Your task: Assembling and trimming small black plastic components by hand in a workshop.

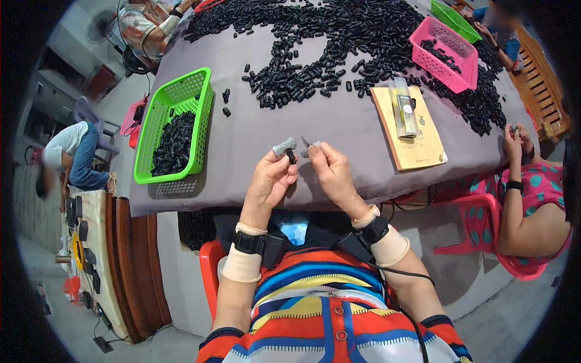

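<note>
Head view: left hand (273,179) pinches small black part (292,158) over near side of grey tablecloth (339,121); part's long axis slants, upper end away from the body and a little left, lower end toward the body and right; left fingers cover some of it; right hand (331,175), just beside, grips small dark blade (305,142), tip pointing away and slightly left; silver wrap (284,146) on a left finger; green basket (203,130) of black pieces to the left; large black pile (363,36) beyond the hands; yellow book (428,148) to the right, clear box (404,115) lying on it; pink basket (433,68) farther off
</note>
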